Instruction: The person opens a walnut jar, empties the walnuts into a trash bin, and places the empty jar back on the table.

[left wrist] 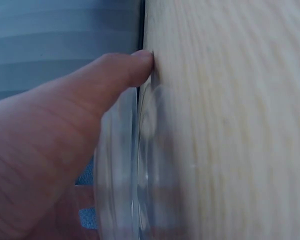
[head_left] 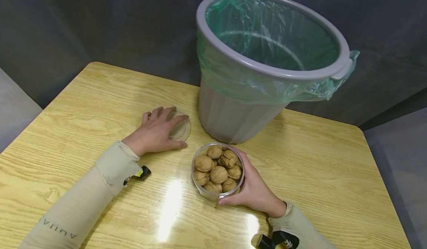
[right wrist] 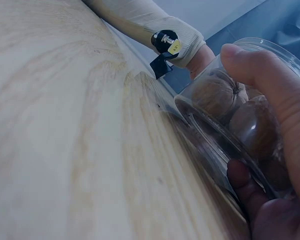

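Note:
My right hand [head_left: 255, 189] grips a round clear plastic jar [head_left: 207, 195] from its right side, thumb in front and fingers behind. Brown walnuts [head_left: 218, 175] fill the jar, which has no lid on it. The right wrist view shows the jar's base close to the tabletop. To the left, my left hand [head_left: 156, 132] spreads its fingers over a clear round lid [head_left: 181, 130] on the table. In the left wrist view, the thumb [left wrist: 117, 70] extends past the lid's edge; the other fingers are mostly hidden, so firm contact cannot be judged.
A large grey bin [head_left: 227, 119] lined with a green translucent bag [head_left: 233, 82] stands at the table's back, just behind the jar and lid. The wooden table [head_left: 327, 167] ends at a dark curtain [head_left: 133, 26]. Both wrists carry small black cameras.

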The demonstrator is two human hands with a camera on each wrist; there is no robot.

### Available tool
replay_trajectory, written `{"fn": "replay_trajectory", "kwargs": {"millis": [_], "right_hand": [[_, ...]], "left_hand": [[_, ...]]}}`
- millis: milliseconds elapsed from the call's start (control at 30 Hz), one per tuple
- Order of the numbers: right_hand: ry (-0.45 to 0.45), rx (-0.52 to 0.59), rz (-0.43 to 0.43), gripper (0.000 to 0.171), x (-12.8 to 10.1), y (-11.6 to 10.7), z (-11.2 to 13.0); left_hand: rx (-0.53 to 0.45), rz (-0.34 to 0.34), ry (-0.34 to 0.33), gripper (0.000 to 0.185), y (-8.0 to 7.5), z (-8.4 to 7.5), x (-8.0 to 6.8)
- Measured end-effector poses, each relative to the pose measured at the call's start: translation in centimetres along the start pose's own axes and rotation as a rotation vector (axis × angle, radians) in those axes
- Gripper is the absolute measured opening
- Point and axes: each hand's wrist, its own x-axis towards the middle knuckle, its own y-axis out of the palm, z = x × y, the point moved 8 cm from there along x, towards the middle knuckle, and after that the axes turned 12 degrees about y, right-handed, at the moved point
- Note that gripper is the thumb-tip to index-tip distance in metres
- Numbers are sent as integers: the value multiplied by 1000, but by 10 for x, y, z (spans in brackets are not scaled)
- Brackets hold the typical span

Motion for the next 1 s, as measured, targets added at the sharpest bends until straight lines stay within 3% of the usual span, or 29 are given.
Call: {"fn": "replay_trajectory", "kwargs": {"millis": [1000], "right_hand": [[-6, 15, 15, 129, 0, 0, -1]], "left_hand": [[25, 17, 9, 83, 1, -2, -1]]}}
